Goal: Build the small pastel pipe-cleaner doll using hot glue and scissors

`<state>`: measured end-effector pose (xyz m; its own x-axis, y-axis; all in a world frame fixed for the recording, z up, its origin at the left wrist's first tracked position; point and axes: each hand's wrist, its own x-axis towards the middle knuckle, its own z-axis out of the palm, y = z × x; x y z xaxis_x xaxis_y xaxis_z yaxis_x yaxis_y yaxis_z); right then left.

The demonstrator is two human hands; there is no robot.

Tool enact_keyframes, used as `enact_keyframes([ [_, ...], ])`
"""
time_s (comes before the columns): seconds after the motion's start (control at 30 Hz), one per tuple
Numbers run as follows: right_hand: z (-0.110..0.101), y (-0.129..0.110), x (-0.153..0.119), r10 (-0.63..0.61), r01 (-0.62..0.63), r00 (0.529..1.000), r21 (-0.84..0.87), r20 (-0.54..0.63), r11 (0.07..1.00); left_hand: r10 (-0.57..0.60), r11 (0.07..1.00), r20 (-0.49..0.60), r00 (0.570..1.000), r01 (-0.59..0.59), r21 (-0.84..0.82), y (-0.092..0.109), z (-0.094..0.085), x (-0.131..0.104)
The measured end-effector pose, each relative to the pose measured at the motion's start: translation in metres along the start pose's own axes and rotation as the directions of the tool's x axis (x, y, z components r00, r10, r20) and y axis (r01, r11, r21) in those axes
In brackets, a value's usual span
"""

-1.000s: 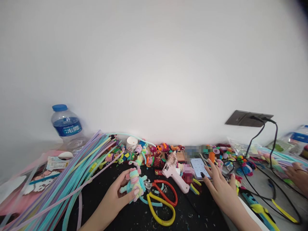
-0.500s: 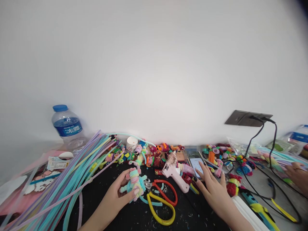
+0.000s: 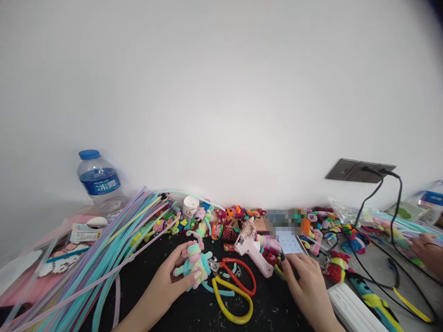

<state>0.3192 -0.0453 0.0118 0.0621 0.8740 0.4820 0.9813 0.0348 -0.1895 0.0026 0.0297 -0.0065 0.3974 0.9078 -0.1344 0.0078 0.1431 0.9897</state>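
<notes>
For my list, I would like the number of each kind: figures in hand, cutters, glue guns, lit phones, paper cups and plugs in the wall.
Held figure: 1
Red-and-yellow cutter: 1
Glue gun: 1
Lit phone: 1
Paper cup: 1
Plugs: 2
Total: 7

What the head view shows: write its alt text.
A person's left hand has a fuzzy pastel figure in its grip; the right hand is beside a lit phone. Between the hands lie a pink glue gun and cutters with red and yellow handles.

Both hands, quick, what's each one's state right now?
Left hand: closed, holding the pastel fuzzy figure.
Right hand: curled by the phone; grip can't be told.
</notes>
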Motion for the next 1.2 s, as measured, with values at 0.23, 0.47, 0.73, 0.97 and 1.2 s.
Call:
enact_keyframes([
  [0.23, -0.005, 0.018, 0.0, 0.058, -0.062, 0.997, -0.088, -0.053, 0.994, 0.018, 1.0, -0.008, 1.0, -0.018, -0.009, 0.0, 0.0, 0.0],
  [0.47, -0.004, 0.042, -0.003, 0.122, -0.119, 0.992, -0.332, -0.014, 0.936, -0.002, 1.0, -0.039, 0.999, 0.003, 0.02, 0.001, 0.0, 0.0],
  [0.73, -0.001, 0.038, -0.005, 0.181, -0.124, 0.973, -0.336, 0.143, 0.934, 0.024, 1.0, -0.049, 0.999, -0.023, 0.008, 0.001, 0.001, -0.001],
  [0.97, -0.002, 0.036, -0.003, 0.195, -0.134, 0.968, -0.325, 0.16, 0.936, 0.02, 1.0, -0.042, 0.999, -0.019, 0.007, -0.001, 0.0, 0.0],
  [1.2, -0.001, 0.031, 0.014, 0.144, -0.106, 0.983, -0.28, 0.117, 0.954, 0.008, 1.0, -0.028, 1.0, -0.008, -0.002, 0.003, 0.001, -0.001],
])
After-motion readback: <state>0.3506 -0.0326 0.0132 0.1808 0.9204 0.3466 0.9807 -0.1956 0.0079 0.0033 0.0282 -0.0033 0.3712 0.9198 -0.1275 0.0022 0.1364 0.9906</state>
